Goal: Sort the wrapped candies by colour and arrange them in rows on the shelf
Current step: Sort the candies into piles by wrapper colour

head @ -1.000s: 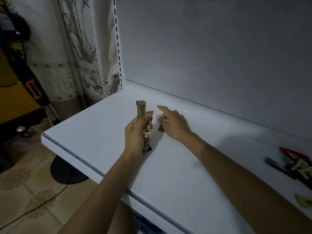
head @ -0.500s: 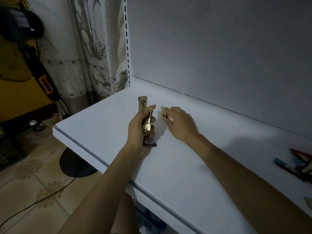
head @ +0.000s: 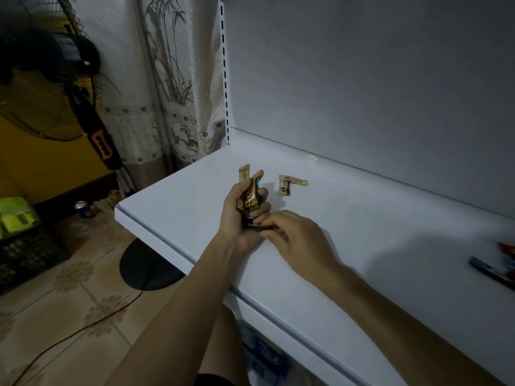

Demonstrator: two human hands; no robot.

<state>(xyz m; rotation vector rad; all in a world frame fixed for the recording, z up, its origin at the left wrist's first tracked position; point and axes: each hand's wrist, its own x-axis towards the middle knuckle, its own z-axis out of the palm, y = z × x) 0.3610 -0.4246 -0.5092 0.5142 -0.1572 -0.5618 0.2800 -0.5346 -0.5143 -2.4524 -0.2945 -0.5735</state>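
Observation:
My left hand (head: 242, 215) grips a bunch of wrapped candies (head: 249, 197), mostly gold, upright over the white shelf (head: 348, 246). My right hand (head: 295, 236) is beside it with its fingertips pinching a dark candy at the bottom of the bunch. Two gold-wrapped candies (head: 288, 185) lie on the shelf behind my hands, touching at one corner. More candies (head: 493, 267), in blue, red and dark wrappers, lie in a loose heap at the shelf's right edge of view.
A grey back panel (head: 362, 79) rises behind the shelf. Left of the shelf stand a patterned curtain (head: 172, 93) and a floor fan (head: 55, 107) with a round black base (head: 147, 266). A can (head: 82, 208) and a crate (head: 25, 240) sit on the tiled floor.
My right hand let go of a gold candy on the shelf, beside another, and drew back to the bottom of the bunch in my left hand. The view shifted left.

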